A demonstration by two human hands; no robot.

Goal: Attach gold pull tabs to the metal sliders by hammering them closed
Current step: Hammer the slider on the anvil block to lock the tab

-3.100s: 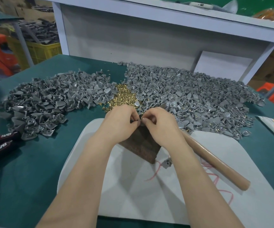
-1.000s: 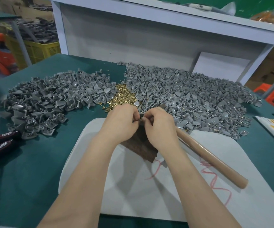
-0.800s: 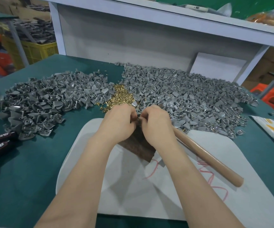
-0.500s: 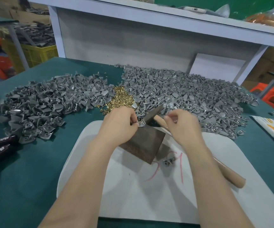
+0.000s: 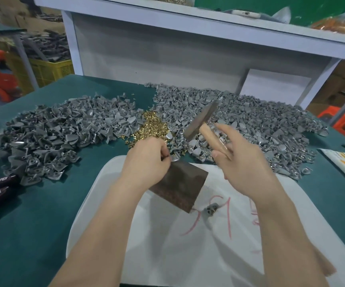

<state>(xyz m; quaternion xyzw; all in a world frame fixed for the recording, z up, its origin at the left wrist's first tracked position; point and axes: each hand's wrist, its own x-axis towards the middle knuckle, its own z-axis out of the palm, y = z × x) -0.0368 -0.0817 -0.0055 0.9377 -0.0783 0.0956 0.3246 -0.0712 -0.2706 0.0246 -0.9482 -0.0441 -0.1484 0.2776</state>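
Hammer (image 5: 206,129), gripped loosely by the right hand (image 5: 244,162), is poised above and right of the slider (image 5: 174,159) pinched by the left hand (image 5: 146,160).

The hammer handle (image 5: 207,134) is smooth wood, the block (image 5: 184,185) rough rusty metal, the tabletop (image 5: 32,214) perhaps matt felt.

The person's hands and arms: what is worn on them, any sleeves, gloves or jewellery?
Nothing worn is visible. The left hand and right hand have no gloves, and both forearms are bare to the picture's bottom edge: no sleeve, watch or bracelet shows.
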